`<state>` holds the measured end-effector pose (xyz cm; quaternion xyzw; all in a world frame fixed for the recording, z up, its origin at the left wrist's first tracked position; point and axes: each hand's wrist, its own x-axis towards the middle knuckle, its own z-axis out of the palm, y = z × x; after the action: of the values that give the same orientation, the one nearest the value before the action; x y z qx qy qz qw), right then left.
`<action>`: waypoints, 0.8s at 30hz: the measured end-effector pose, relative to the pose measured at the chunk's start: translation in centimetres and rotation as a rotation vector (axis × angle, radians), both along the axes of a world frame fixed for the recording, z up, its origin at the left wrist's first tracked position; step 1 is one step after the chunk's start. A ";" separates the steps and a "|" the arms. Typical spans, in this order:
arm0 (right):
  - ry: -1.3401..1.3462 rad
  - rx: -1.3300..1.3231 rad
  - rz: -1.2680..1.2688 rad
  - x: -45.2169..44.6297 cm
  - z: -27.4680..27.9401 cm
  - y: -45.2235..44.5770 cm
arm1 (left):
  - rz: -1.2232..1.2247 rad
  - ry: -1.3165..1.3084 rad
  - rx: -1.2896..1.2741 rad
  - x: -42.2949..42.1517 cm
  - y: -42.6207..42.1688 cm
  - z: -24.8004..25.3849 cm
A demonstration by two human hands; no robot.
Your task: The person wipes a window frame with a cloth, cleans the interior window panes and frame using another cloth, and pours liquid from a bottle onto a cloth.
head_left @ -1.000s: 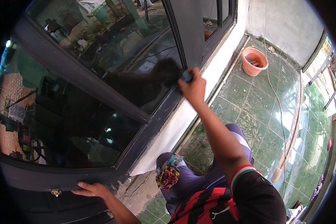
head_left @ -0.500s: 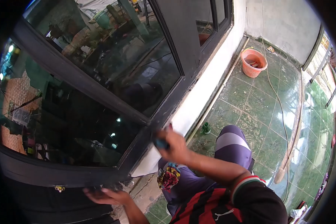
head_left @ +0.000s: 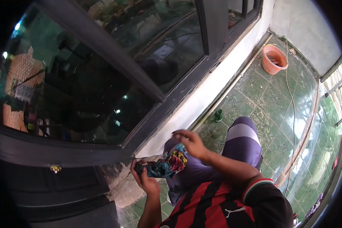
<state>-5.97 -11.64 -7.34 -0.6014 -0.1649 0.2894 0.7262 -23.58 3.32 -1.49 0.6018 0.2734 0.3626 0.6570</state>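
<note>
My left hand (head_left: pixel 147 181) is closed around one end of a crumpled teal cloth (head_left: pixel 160 169), with the thumb on top. Against the teal part lies a bunched red and yellow patterned cloth (head_left: pixel 177 159), over my left knee; I cannot tell whether the two are one piece. Just above the cloth, my right hand (head_left: pixel 191 145) is held with its fingers stretched out to the left and nothing visible in it. The dark window frame (head_left: pixel 140 127) and the white wall strip below it run just beyond my hands.
A small green glass bottle (head_left: pixel 218 115) stands on the dirty green tiled floor (head_left: pixel 250 102). Farther off is an orange bucket (head_left: pixel 273 62) with things inside. A thin cable (head_left: pixel 292 102) crosses the tiles, and a pale pipe (head_left: pixel 239 78) lies along the wall.
My right hand has come away from the window frame towards my knee. My left hand, apart and low before, has moved right and now grips the teal cloth. The view has shifted slightly.
</note>
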 end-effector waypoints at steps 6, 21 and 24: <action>-0.305 -0.723 0.005 -1.9 -12.4 -0.5 | 0.119 -0.092 -0.041 -1.4 1.2 -0.2; 0.621 0.571 -0.179 3.4 1.5 0.3 | 0.177 -0.030 0.041 -2.0 4.4 -1.2; 0.488 0.649 -0.394 8.1 7.7 -1.3 | 0.183 -0.036 0.020 -1.8 4.2 -1.3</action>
<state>2.16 -12.96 0.32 -0.2765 0.0467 0.2122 0.9361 -25.33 7.54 -2.79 0.5742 0.3119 0.4345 0.6198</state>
